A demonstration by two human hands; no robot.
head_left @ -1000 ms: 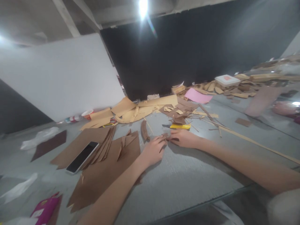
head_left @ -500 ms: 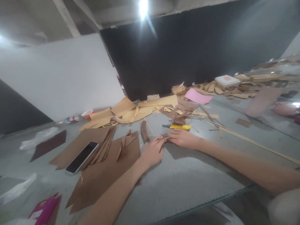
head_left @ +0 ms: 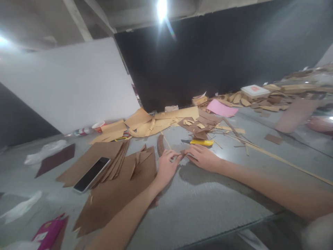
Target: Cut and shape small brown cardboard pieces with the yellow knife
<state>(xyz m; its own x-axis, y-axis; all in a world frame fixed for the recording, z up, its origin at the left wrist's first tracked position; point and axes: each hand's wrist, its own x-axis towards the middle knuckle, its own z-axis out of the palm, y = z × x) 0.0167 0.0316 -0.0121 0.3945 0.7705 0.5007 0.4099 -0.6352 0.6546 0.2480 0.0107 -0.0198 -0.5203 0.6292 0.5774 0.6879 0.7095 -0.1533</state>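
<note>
Between my two hands is a small brown piece, pinched by the fingertips from both sides. My left hand has its thumb and forefinger closed on the piece's left end. From the right, my right hand grips the other end with its fingers together. A curved brown strip lies just beyond my left hand. The yellow cutter knife rests just past my right hand, blade pointing left. Brown sheets lie to the left of my left forearm.
A phone lies on stacked brown sheets at left. Tan sheets, a pink sheet and thin strips are spread behind and right. A magenta packet sits at lower left. The glass table edge runs in front.
Both hands have lifted slightly off the tabletop with the small brown piece. My left thumb now shows, pinching it. The view has shifted slightly.
</note>
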